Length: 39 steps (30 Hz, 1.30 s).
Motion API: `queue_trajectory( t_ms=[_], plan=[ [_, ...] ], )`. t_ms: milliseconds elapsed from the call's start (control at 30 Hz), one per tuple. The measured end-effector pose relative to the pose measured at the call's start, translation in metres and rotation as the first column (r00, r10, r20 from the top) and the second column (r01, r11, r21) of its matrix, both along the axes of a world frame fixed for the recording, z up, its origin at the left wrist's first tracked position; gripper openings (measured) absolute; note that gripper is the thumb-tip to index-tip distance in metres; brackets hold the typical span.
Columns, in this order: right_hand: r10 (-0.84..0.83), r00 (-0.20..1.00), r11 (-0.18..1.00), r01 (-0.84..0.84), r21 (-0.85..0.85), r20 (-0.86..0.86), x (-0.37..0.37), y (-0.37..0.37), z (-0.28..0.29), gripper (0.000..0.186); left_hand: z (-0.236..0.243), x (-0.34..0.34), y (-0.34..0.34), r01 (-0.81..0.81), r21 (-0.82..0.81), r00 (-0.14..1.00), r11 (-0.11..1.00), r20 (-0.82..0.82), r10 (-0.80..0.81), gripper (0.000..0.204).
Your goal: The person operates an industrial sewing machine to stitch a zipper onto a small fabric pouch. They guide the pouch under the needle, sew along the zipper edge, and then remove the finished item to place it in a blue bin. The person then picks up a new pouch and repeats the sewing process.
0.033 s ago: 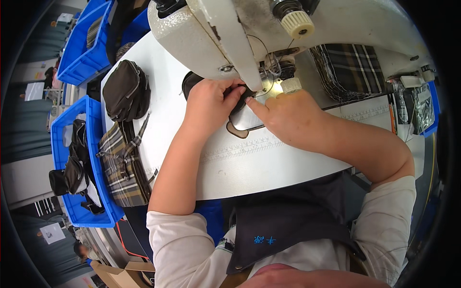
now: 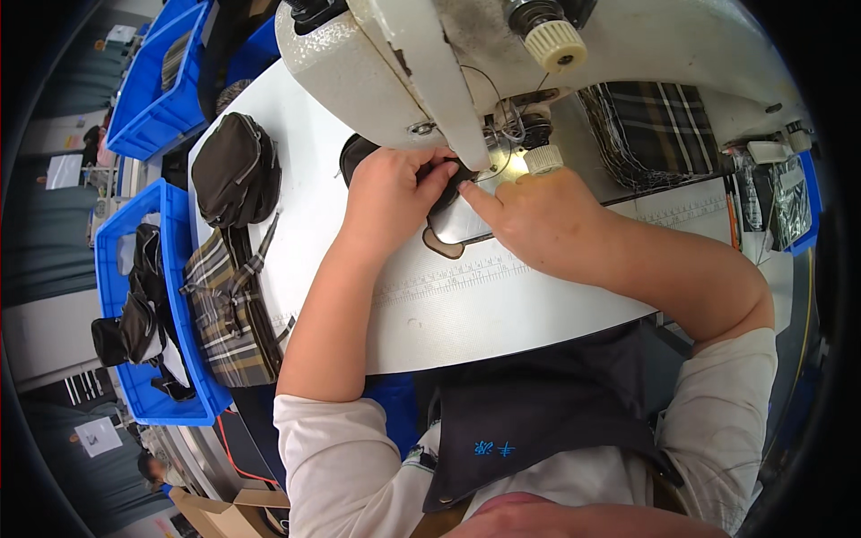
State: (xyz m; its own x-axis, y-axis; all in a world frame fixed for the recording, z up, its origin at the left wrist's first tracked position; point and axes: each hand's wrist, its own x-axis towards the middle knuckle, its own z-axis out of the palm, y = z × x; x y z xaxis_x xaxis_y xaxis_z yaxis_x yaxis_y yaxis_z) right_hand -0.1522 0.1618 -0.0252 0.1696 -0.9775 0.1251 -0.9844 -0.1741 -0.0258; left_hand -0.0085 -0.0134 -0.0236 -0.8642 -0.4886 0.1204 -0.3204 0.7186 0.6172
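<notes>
A dark fabric pouch piece [image 2: 357,154] lies under the head of a white sewing machine [image 2: 408,76], largely covered by my hands. My left hand [image 2: 395,193] is closed on it, thumb and forefinger pinched together just left of the needle area. My right hand [image 2: 547,215] reaches in from the right with its index finger stretched out, the tip touching the dark fabric's edge. Its other fingers are bent, and the thumb is hidden. A lit metal plate shows beside the fingertips, with a loose thread looping above. The needle itself is hard to make out.
A finished-looking dark pouch [image 2: 235,170] and plaid fabric [image 2: 229,314] lie at the left. Blue bins [image 2: 199,359] stand beyond the white table's [image 2: 484,327] edge, one with dark pouches. Stacked plaid pieces [image 2: 659,130] sit behind my right hand. A printed ruler strip crosses the tabletop.
</notes>
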Motion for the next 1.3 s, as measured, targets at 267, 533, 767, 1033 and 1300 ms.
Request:
queue_trajectory(
  t_ms=[267, 533, 767, 1033, 1300],
  plan=[
    [-0.038, 0.999, 0.999, 0.038, 0.016, 0.0, 0.001, 0.001, -0.001, 0.053, 0.003, -0.001, 0.004, -0.024, 0.057, 0.998, 0.998, 0.051, 0.021, 0.02],
    [0.017, 0.989, 0.996, -0.003, -0.093, 0.147, -0.005, 0.001, -0.002, 0.044, 0.001, 0.0, 0.002, -0.018, 0.122, 1.0, 0.992, 0.016, 0.016, 0.02],
    [-0.004, 0.99, 0.998, 0.012, -0.06, 0.142, -0.004, 0.0, 0.001, 0.045, -0.002, 0.001, 0.003, -0.022, 0.116, 1.0, 0.993, 0.002, 0.022, 0.019],
    [-0.077, 0.997, 0.994, 0.076, -0.08, -0.006, -0.004, 0.0, -0.005, 0.047, 0.005, -0.004, 0.008, -0.067, 0.022, 0.997, 0.998, 0.034, 0.066, 0.021],
    [-0.099, 0.995, 0.989, 0.096, -0.111, -0.023, -0.004, -0.003, -0.006, 0.044, 0.002, -0.002, 0.013, -0.097, -0.099, 0.995, 0.99, 0.005, 0.098, 0.018]
  ],
)
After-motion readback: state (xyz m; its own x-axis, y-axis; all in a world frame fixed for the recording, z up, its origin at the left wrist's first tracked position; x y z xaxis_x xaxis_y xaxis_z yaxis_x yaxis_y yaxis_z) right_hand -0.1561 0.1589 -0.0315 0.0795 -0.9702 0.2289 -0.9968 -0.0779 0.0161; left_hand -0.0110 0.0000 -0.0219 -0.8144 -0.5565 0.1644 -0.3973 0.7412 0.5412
